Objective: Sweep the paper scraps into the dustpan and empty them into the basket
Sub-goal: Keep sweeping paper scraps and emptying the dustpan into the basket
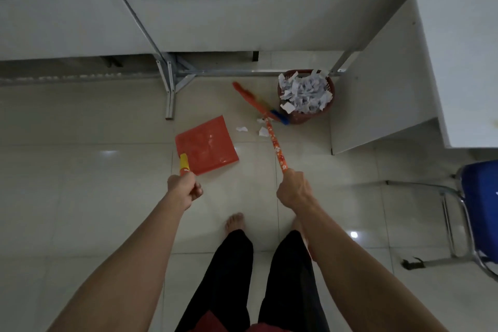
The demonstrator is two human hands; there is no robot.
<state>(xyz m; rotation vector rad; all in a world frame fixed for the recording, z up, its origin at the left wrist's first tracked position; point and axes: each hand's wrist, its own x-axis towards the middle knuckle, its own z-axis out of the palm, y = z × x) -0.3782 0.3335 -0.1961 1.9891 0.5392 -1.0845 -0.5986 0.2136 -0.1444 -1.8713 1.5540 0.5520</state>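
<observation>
Left grip (pixel 184 188): my fingers are curled tight round the end of the dustpan handle (pixel 184 163), a yellow tube with an orange collar, thumb side up. The dustpan (pixel 206 143) is a flat, glossy red square with glare spots, low on the pale tile floor (pixel 107 197) just ahead of that hand. I cannot tell whether it touches the tile.

To its right, a few small crumpled white paper scraps (pixel 241 129) lie on the floor between the dustpan and the broom, one right beside the broom handle (pixel 276 145). The handle is orange with a white flower print. The broom head (pixel 258 102) has orange and blue bristles, is blurred, and is down by the floor against the basket's left side.

Right grip (pixel 293 188): fist wrapped round the near end of the broom handle, knuckles up.

The basket (pixel 304 117) is round, reddish-brown plastic with lattice walls, heaped over the rim with white scraps. It stands on the floor in the corner below the white bench (pixel 242 21) and beside a white side panel (pixel 382 83).

Far right is a blue chair (pixel 479 197) on a chrome frame. My bare feet and black trousers are at the bottom centre.
</observation>
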